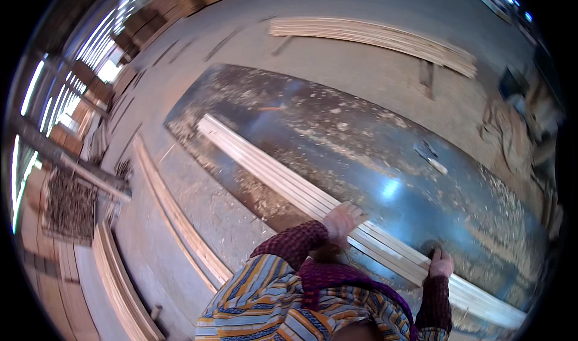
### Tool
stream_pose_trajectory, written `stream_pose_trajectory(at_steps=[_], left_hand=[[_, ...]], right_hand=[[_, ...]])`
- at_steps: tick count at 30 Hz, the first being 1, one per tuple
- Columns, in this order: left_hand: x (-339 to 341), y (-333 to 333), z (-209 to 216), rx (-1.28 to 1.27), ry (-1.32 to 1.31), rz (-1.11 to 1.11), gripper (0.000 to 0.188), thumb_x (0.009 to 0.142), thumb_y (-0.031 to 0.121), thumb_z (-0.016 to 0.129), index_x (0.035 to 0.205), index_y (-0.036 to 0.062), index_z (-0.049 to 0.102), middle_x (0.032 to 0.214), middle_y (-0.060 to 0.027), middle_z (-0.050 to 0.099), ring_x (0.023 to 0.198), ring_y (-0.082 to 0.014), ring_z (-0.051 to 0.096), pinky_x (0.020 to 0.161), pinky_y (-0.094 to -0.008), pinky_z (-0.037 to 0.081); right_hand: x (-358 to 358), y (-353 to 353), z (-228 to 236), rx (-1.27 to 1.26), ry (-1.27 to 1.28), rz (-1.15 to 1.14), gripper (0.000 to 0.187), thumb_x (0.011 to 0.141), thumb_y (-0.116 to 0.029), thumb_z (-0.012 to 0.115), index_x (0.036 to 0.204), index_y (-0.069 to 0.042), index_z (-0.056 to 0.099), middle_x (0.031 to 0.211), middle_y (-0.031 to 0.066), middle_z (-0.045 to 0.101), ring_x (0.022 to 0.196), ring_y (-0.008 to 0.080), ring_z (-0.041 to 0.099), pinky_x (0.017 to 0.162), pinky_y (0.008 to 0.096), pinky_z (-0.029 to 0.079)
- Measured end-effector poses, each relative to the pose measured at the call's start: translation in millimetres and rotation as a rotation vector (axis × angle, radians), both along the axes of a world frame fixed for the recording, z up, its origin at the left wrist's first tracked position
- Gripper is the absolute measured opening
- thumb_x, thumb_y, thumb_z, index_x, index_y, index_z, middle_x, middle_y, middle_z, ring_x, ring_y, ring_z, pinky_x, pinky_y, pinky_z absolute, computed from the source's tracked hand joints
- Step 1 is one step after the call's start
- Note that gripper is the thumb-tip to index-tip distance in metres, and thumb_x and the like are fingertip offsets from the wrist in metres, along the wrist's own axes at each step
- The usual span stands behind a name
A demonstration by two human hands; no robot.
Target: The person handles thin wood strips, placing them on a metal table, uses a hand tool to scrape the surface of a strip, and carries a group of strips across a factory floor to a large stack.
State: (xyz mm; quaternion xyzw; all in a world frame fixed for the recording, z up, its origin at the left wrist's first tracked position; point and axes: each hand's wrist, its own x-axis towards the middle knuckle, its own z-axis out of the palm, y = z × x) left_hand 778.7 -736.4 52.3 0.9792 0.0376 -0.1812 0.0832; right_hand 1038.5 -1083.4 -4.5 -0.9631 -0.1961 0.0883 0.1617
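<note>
The dark worktop (385, 166) stretches out aslant, with the long pale strips (271, 167) lying side by side along its near part. Their far-left end runs well beyond either hand, so I'd worry an uneven push could fan them apart. The left hand (344, 222) has its fingers clasped across the strips; the right hand (441, 263) curls at their edge, though I can't tell whether it's closed on them. A swung bundle might knock the pale-handled tool (438, 166). Loose shavings (343, 126) underneath could make the wood skid.
</note>
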Motion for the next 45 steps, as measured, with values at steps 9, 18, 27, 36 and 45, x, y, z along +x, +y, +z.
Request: stream_pose_trajectory(at_steps=[9, 18, 27, 36, 45], left_hand=[[-17, -2, 6, -0.020, -0.024, -0.003, 0.117, 0.068, 0.063, 0.086, 0.158, 0.0044, 0.039, 0.140, -0.0156, 0.054, 0.136, -0.0318, 0.048, 0.118, -0.0450, 0.031], [-21, 2, -3, 0.030, -0.051, -0.016, 0.117, 0.066, 0.062, 0.086, 0.157, 0.0042, 0.040, 0.143, -0.0153, 0.053, 0.135, -0.0307, 0.049, 0.114, -0.0427, 0.034], [4, -13, -5, -0.017, -0.063, 0.052, 0.106, 0.067, 0.054, 0.089, 0.148, 0.0006, 0.047, 0.141, -0.0201, 0.054, 0.136, -0.0381, 0.048, 0.124, -0.0512, 0.029], [-2, -28, -32, 0.260, -0.182, -0.005, 0.117, 0.057, 0.066, 0.083, 0.146, 0.0011, 0.045, 0.141, -0.0140, 0.051, 0.134, -0.0328, 0.047, 0.114, -0.0520, 0.032], [-7, -37, -19, 0.174, -0.077, 0.102, 0.117, 0.060, 0.067, 0.083, 0.147, 0.0002, 0.044, 0.136, -0.0134, 0.053, 0.136, -0.0312, 0.044, 0.120, -0.0461, 0.025]], right_hand=[[-4, 7, -6, -0.077, 0.011, 0.025, 0.045, 0.103, -0.041, 0.056, 0.105, -0.002, 0.077, 0.099, 0.0256, 0.074, 0.095, 0.0456, 0.070, 0.085, 0.0528, 0.054], [7, 2, -39, -0.039, -0.066, 0.032, 0.050, 0.102, -0.046, 0.055, 0.102, -0.003, 0.078, 0.095, 0.0252, 0.074, 0.093, 0.0455, 0.069, 0.085, 0.0531, 0.054], [5, 20, 17, -0.130, 0.184, -0.107, 0.056, 0.095, -0.057, 0.055, 0.103, -0.007, 0.080, 0.105, 0.0253, 0.074, 0.102, 0.0439, 0.071, 0.091, 0.0527, 0.053], [13, 27, 14, -0.164, 0.270, -0.013, 0.051, 0.102, -0.050, 0.046, 0.118, -0.012, 0.076, 0.115, 0.0154, 0.075, 0.110, 0.0375, 0.070, 0.097, 0.0501, 0.054], [5, 32, 25, -0.193, 0.281, 0.024, 0.051, 0.103, -0.051, 0.045, 0.119, -0.013, 0.076, 0.112, 0.0143, 0.076, 0.107, 0.0370, 0.072, 0.092, 0.0510, 0.057]])
